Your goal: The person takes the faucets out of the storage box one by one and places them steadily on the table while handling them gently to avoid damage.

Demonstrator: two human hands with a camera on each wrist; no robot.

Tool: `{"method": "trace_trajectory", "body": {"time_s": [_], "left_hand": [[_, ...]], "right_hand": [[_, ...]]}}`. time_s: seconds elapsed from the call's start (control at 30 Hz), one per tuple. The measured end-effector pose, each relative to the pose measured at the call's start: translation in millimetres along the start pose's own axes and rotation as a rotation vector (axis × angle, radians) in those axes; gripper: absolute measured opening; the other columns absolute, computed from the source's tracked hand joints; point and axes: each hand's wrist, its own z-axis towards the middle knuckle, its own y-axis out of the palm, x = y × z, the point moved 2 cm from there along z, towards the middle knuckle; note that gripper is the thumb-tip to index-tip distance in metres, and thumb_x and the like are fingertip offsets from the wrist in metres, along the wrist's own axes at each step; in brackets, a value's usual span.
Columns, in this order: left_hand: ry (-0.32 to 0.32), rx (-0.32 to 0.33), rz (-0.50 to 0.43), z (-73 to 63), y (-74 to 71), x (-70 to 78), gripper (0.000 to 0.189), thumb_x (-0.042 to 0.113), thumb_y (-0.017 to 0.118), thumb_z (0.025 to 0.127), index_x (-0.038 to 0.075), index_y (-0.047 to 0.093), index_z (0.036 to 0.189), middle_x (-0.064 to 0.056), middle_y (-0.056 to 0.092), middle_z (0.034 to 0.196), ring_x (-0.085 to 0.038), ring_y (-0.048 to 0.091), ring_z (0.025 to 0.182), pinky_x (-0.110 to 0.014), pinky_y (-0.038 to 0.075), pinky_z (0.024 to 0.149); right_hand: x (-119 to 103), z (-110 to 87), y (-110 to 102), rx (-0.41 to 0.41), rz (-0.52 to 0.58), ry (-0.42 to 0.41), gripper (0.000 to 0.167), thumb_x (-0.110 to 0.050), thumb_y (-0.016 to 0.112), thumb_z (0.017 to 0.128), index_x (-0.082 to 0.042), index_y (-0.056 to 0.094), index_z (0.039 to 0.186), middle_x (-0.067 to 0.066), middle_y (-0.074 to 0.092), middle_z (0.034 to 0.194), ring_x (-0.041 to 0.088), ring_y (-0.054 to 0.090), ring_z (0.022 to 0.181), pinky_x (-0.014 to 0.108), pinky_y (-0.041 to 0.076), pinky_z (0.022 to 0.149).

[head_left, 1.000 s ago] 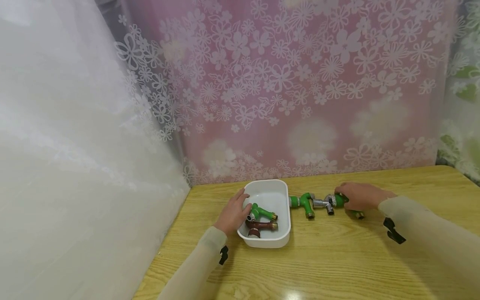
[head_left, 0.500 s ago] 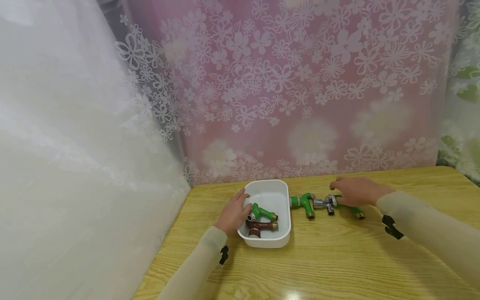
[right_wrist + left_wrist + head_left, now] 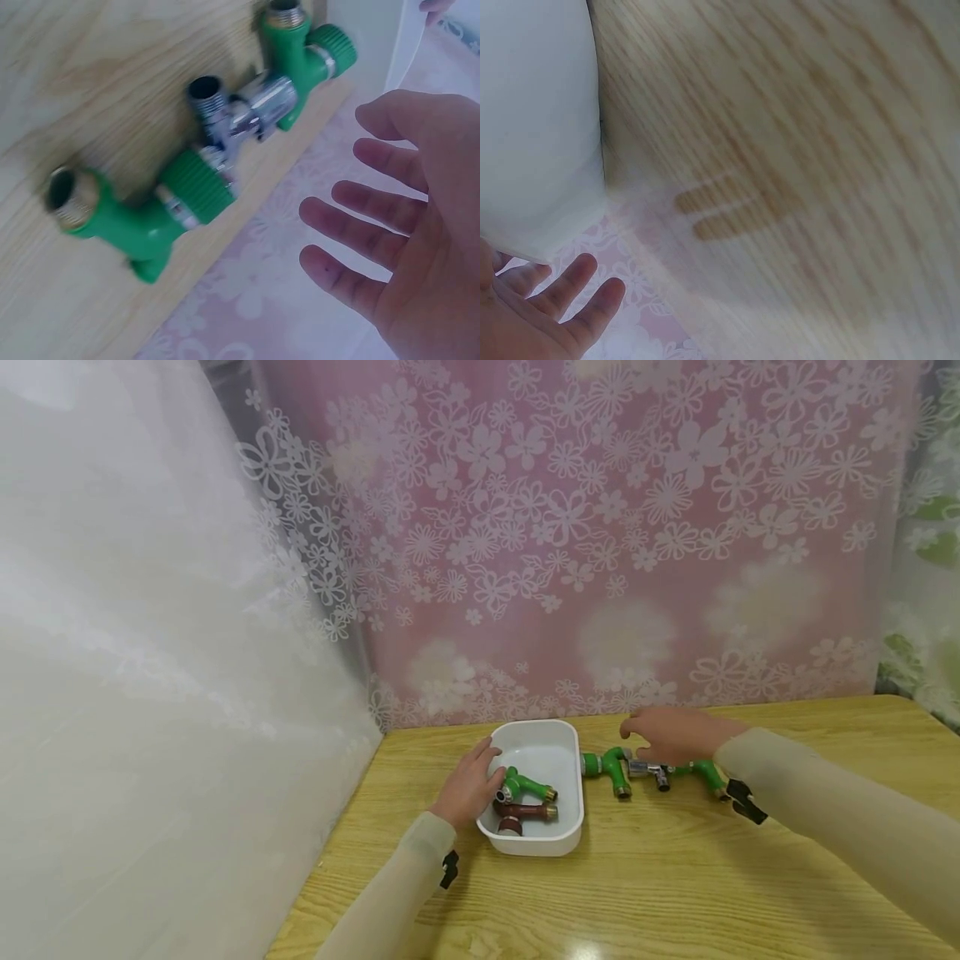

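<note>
My left hand (image 3: pixel 468 785) rests at the left rim of a white plastic tub (image 3: pixel 542 748), its fingers loosely extended over the edge. Inside the tub lie a green tap (image 3: pixel 531 788) and a brown tap (image 3: pixel 531 812). To the tub's right, a row of taps lies on the table: a green tap (image 3: pixel 615 768) nearest the tub, a chrome tap (image 3: pixel 648 770), then another green tap (image 3: pixel 135 232). Above the chrome tap hovers my right hand (image 3: pixel 675 735), fingers spread and holding nothing. In the head view it partly covers the chrome tap and the farther green one.
The wood-grain table (image 3: pixel 600 893) extends in front of the tub and to the right. A pink flowered curtain (image 3: pixel 600 568) hangs along its back edge. White sheeting (image 3: pixel 165 693) borders the left side.
My right hand has let go of the rightmost green tap, lifted off it and moved left over the chrome tap. The left hand has stayed at the tub's rim.
</note>
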Motion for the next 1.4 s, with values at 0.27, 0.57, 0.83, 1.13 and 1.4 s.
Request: {"method": "trace_trajectory", "body": {"time_s": [0.27,0.57,0.83,1.13,1.4], "left_hand": [[0.009,0.007,-0.003,1.2,-0.8,-0.1,0.048,0.04,0.044,0.107,0.013,0.05,0.146,-0.006,0.026,0.167,-0.031,0.036,0.148,-0.052,0.037,0.117],[0.014,0.013,0.019,4.0,1.8,-3.3,0.047,0.04,0.044,0.107,0.014,0.05,0.146,-0.005,0.026,0.167,-0.029,0.036,0.149,-0.05,0.037,0.118],[0.017,0.012,0.0,2.4,0.6,-1.7,0.047,0.039,0.045,0.107,0.013,0.051,0.145,-0.006,0.027,0.166,-0.03,0.036,0.148,-0.05,0.037,0.118],[0.004,0.009,0.009,2.6,0.7,-1.5,0.047,0.039,0.046,0.106,0.014,0.05,0.146,-0.006,0.027,0.167,-0.029,0.035,0.149,-0.049,0.035,0.119],[-0.007,0.003,-0.004,3.1,0.8,-2.6,0.047,0.039,0.046,0.106,0.014,0.05,0.146,-0.005,0.026,0.167,-0.029,0.035,0.149,-0.05,0.036,0.118]], "right_hand": [[-12,28.5,3,-0.025,0.003,-0.007,0.033,-0.025,0.065,0.098,-0.015,0.063,0.129,0.013,0.063,0.131,0.028,0.065,0.108,0.048,0.057,0.085],[-41,55.6,-7,-0.061,-0.014,-0.018,0.034,-0.03,0.065,0.099,-0.017,0.064,0.13,0.009,0.065,0.131,0.027,0.066,0.11,0.048,0.057,0.089],[-67,72.6,-16,-0.112,0.038,0.017,0.035,-0.028,0.065,0.099,-0.016,0.063,0.132,0.009,0.063,0.136,0.023,0.065,0.113,0.048,0.055,0.094],[-80,92.2,-12,-0.104,0.021,0.017,0.033,-0.031,0.066,0.098,-0.019,0.066,0.129,0.004,0.067,0.128,0.022,0.064,0.113,0.047,0.055,0.097],[-91,109.0,-5,-0.107,0.014,0.012,0.034,-0.031,0.07,0.095,-0.019,0.067,0.127,0.004,0.068,0.125,0.021,0.065,0.109,0.044,0.056,0.093]]}}
